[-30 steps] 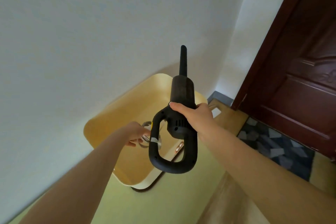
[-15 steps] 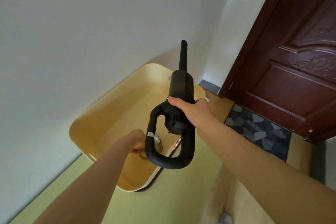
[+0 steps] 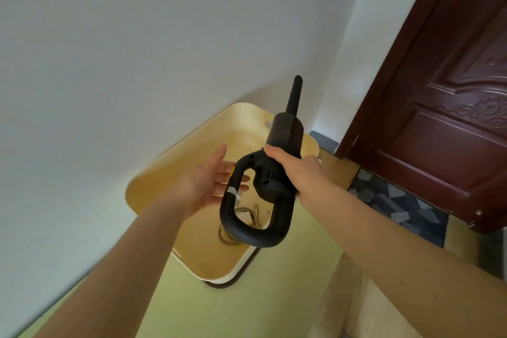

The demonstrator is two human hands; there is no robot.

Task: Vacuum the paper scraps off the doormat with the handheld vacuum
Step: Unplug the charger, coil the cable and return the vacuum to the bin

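Note:
My right hand point(image 3: 295, 170) grips the black handheld vacuum point(image 3: 274, 173) around its body, just below the dark dust cup, nozzle pointing away from me. The vacuum's loop handle hangs toward me above a cream tray. My left hand point(image 3: 208, 181) is spread with straight fingers just left of the loop handle, palm toward it, holding nothing. The doormat point(image 3: 397, 203), dark blue with grey patches, lies on the floor at the right in front of the door. I cannot make out paper scraps on it from here.
The cream tray point(image 3: 153, 178) sits on a pale green surface against the white wall, with a coiled cord point(image 3: 247, 214) lying inside it. A dark red wooden door point(image 3: 444, 107) stands shut at the right. A beige ledge point(image 3: 354, 296) runs below my right forearm.
My left hand has let go of the cord in the tray, risen and spread beside the loop handle. The vacuum stays in my right hand, nearly still.

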